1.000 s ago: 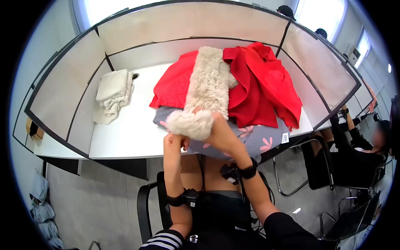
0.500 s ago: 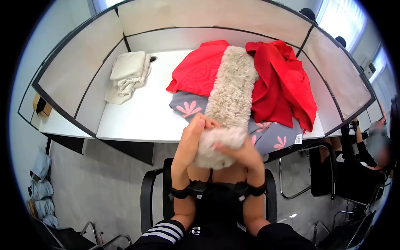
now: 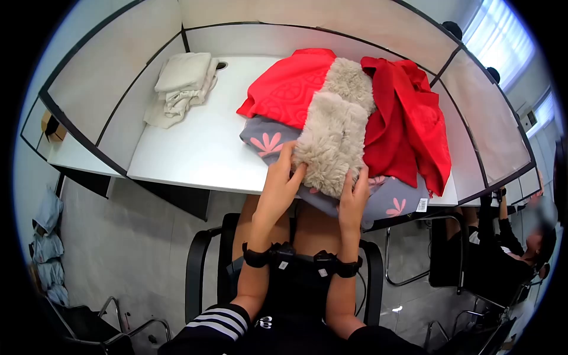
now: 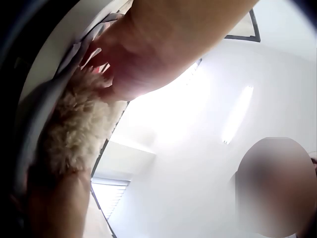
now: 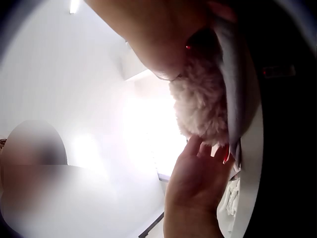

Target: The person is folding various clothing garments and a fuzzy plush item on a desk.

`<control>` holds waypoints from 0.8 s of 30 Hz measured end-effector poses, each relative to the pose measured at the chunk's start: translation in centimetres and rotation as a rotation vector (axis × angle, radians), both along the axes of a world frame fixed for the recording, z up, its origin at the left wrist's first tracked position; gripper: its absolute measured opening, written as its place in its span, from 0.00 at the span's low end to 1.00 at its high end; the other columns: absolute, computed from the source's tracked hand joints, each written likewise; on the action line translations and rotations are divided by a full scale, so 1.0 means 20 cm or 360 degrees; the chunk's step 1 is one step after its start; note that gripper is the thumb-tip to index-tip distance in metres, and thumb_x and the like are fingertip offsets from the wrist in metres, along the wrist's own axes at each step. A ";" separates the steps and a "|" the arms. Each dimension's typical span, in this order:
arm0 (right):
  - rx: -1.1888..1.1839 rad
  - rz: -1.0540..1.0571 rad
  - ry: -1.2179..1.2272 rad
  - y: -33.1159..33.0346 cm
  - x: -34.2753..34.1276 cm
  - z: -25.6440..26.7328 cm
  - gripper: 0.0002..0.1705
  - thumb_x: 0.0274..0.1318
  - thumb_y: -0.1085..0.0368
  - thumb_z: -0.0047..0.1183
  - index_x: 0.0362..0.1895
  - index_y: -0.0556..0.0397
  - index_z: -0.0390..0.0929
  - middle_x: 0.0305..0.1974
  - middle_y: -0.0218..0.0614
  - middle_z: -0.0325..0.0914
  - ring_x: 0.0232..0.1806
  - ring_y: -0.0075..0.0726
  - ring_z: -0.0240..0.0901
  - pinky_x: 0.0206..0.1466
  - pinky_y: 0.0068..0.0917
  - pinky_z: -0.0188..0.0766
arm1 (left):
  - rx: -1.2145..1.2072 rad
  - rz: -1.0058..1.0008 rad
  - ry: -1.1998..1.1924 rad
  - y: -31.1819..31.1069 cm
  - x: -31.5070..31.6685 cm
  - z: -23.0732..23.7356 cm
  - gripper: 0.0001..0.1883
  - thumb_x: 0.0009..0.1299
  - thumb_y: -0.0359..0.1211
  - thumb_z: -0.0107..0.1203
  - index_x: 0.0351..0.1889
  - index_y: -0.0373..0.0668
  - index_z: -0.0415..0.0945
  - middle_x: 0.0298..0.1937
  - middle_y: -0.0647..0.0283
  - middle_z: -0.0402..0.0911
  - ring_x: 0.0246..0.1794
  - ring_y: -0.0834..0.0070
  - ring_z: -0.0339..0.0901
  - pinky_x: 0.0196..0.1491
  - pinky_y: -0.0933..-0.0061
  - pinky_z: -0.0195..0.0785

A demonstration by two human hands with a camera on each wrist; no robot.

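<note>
A fluffy beige scarf (image 3: 334,139) lies folded over itself, its far end (image 3: 350,80) showing beyond the upper layer. My left hand (image 3: 277,192) grips the near left corner, thumb on the pile and fingers along the side. At the near right corner my right hand (image 3: 353,204) holds the edge between thumb and fingers. Both wrist views show the pile (image 4: 79,124) between the two hands, with some fingertips hidden. Beneath the scarf is grey fabric (image 3: 378,204) with pink flowers and a white tag. Red cloths lie on either side, an embossed one (image 3: 290,89) left and a darker one (image 3: 408,124) right.
Folded cream cloth (image 3: 183,74) is stacked at the back left of the white desk (image 3: 207,148). Low partitions (image 3: 118,77) enclose the desk. A chair with black armrests (image 3: 198,254) is under me. To the right sits another person (image 3: 497,260).
The scarf's near end, bunched in both hands over the lap, has been folded forward and laid flat on the rest. Both hands now hold its near corners.
</note>
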State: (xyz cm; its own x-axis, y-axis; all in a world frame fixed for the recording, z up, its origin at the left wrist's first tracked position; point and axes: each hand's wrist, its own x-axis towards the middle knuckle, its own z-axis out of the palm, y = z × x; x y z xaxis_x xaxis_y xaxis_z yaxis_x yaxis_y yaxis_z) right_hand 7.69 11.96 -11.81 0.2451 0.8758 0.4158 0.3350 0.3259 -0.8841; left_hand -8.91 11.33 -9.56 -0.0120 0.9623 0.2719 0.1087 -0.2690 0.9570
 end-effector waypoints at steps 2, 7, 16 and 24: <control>-0.0068 -0.0011 -0.0022 -0.05 0.04 0.06 0.18 0.66 0.64 0.50 0.53 0.64 0.70 0.43 0.50 0.77 0.46 0.43 0.74 0.52 0.34 0.68 | -0.0029 0.0075 0.0247 0.01 0.01 0.02 0.22 0.71 0.27 0.52 0.61 0.34 0.60 0.35 0.46 0.80 0.37 0.59 0.81 0.39 0.61 0.68; -0.0429 0.0657 -0.0062 -0.20 0.18 0.32 0.17 0.59 0.61 0.57 0.45 0.63 0.78 0.31 0.34 0.77 0.30 0.21 0.65 0.35 0.29 0.66 | 0.0053 0.0059 0.0661 -0.20 -0.03 0.19 0.22 0.69 0.26 0.49 0.61 0.34 0.59 0.29 0.35 0.73 0.36 0.35 0.71 0.35 0.49 0.63; -0.0542 0.0662 -0.0778 -0.31 0.27 0.32 0.17 0.58 0.61 0.56 0.35 0.65 0.70 0.29 0.56 0.72 0.30 0.57 0.70 0.35 0.45 0.65 | -0.0093 -0.0335 0.0720 -0.26 -0.06 0.22 0.35 0.66 0.26 0.54 0.68 0.34 0.48 0.27 0.44 0.77 0.32 0.46 0.78 0.35 0.58 0.67; 0.0280 0.0374 0.0464 -0.20 0.12 0.32 0.28 0.59 0.75 0.55 0.63 0.62 0.65 0.56 0.36 0.74 0.53 0.31 0.72 0.59 0.28 0.66 | 0.0520 0.0023 0.0283 -0.24 -0.07 0.29 0.31 0.66 0.24 0.57 0.67 0.42 0.62 0.34 0.57 0.80 0.27 0.71 0.70 0.35 0.73 0.65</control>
State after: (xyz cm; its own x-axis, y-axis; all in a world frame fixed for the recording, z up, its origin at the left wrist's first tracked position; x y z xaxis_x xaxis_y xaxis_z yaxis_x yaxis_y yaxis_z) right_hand 10.13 7.94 -5.42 0.1764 0.8438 0.5068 -0.0228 0.5182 -0.8549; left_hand -10.21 6.47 -3.74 0.0501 0.8244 0.5638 0.2715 -0.5545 0.7867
